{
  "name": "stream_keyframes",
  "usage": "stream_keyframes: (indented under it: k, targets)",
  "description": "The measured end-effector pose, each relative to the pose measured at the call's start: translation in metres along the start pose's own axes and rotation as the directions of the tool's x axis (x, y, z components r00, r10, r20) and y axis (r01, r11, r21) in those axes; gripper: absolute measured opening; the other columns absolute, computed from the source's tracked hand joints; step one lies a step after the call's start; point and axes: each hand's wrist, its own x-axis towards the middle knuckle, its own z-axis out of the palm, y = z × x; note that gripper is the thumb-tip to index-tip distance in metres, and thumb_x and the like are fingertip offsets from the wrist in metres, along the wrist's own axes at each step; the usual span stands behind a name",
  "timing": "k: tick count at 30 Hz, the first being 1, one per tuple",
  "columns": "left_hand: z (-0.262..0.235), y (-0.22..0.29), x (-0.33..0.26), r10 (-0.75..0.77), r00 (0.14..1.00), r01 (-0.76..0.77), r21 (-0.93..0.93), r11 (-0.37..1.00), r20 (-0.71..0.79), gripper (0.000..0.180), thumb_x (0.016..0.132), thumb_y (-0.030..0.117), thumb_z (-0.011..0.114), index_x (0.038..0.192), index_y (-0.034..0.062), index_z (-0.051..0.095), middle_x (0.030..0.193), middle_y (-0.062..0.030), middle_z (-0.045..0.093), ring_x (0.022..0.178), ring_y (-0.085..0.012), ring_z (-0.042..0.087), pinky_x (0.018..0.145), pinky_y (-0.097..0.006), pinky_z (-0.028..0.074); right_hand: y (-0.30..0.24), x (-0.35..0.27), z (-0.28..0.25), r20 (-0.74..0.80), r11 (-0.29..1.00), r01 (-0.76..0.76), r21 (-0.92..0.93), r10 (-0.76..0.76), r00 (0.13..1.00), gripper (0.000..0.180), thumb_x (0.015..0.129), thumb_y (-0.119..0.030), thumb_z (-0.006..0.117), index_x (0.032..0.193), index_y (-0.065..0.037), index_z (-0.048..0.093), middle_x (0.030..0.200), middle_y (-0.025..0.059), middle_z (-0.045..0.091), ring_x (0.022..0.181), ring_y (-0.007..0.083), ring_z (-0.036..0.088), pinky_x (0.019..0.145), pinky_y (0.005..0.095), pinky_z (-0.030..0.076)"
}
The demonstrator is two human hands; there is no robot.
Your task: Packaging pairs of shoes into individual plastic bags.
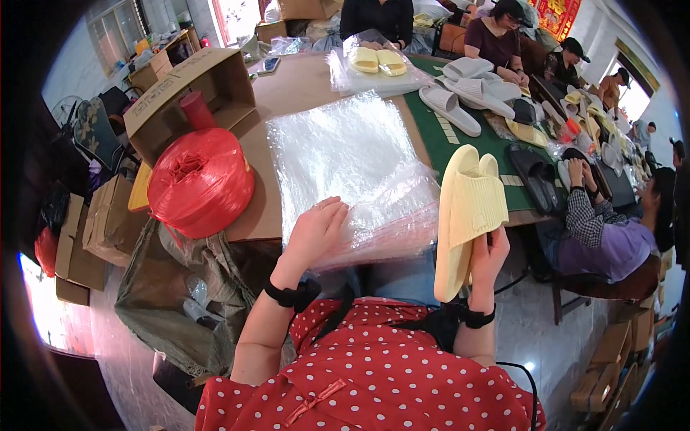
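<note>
My right hand (490, 257) holds a pair of pale yellow slide slippers (471, 208) upright, one against the other, at the table's front edge. Its fingers wrap round them from the right, partly hidden behind the soles. My left hand (316, 226) lies with fingers stretched out on a stack of clear plastic bags (345, 158), near the stack's front left edge. The bags' pinkish front edges overhang the table towards me.
A big roll of red plastic twine (201, 183) and an open cardboard box (215, 93) stand at left. At the far side, bagged yellow slippers (377, 62) lie before a person. White slippers (478, 90) and dark slippers (537, 178) rest at right, where several people sit.
</note>
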Motion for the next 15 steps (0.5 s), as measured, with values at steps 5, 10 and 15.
stream_keyframes:
  k: [5,10,15]
  targets:
    - [0.007,-0.003,0.004,-0.032,0.999,0.03,-0.06,0.998,-0.032,0.032,0.096,0.027,0.061,0.115,0.0011,0.068,0.126,-0.0168,0.064,0.109,-0.0389,0.063,0.093,-0.044,0.051,-0.008,-0.004,0.003,0.027,0.997,0.073,0.035,-0.074,0.997,0.016,0.094,-0.006,0.063,0.106,0.004,0.065,0.093,0.0108,0.069,0.085,0.018,0.065,0.077,0.0318,0.049]
    - [0.007,0.011,-0.009,0.119,0.99,-0.127,0.114,0.985,0.072,0.059,0.087,0.036,0.073,0.136,0.0084,0.058,0.144,-0.0244,0.051,0.137,-0.0418,0.045,0.113,-0.045,0.039,-0.003,-0.007,0.004,0.137,0.996,0.063,-0.058,-0.055,0.989,0.019,0.095,-0.005,0.061,0.111,0.004,0.065,0.101,0.0084,0.071,0.094,0.0133,0.063,0.083,0.0289,0.049]
    - [0.009,0.004,-0.019,0.188,0.968,-0.219,0.196,0.956,0.166,0.063,0.086,0.035,0.072,0.143,0.0126,0.053,0.149,-0.0255,0.044,0.142,-0.0463,0.035,0.117,-0.047,0.033,-0.001,-0.009,0.005,0.147,0.995,0.055,-0.086,-0.042,0.988,0.019,0.095,-0.005,0.061,0.111,0.004,0.065,0.1,0.0089,0.071,0.094,0.0134,0.064,0.083,0.0293,0.049]
